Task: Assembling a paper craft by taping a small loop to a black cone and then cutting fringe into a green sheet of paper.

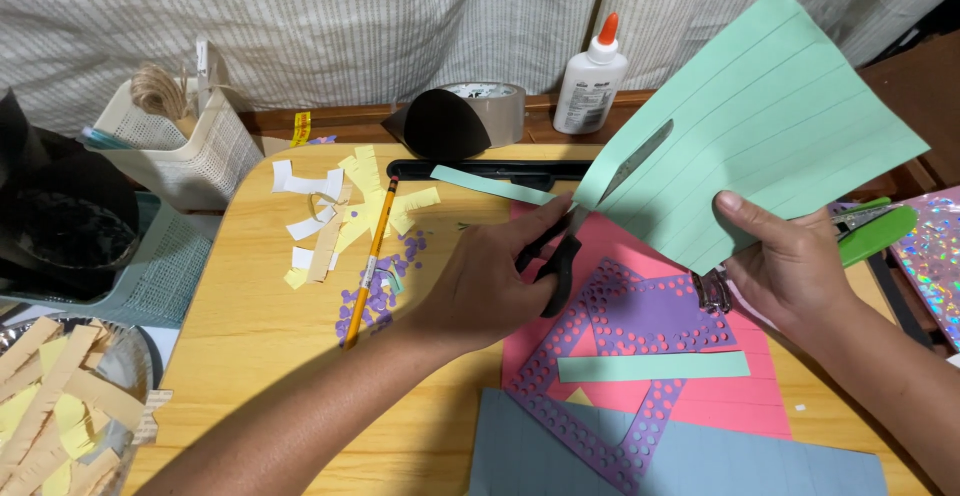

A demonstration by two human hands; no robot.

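Observation:
My left hand [478, 291] grips black-handled scissors [560, 261], and their blades [630, 168] sit inside a cut in a mint green sheet of paper [770, 116]. The sheet is ruled with parallel lines and held up tilted above the desk. My right hand [790, 268] pinches its lower right edge, thumb on top. Two cut green strips lie below: one [652, 366] on a purple punched paper frame [640, 331], another [490, 185] near the desk's far edge.
On the wooden desk [250, 336] lie a pencil [370, 261], yellow and white paper scraps [340, 211], purple dots, a pink sheet [730, 401] and a grey-blue sheet [700, 461]. Glue bottle [592, 76] and tape roll [490, 106] stand behind. A green stapler [875, 228] lies at right, baskets at left.

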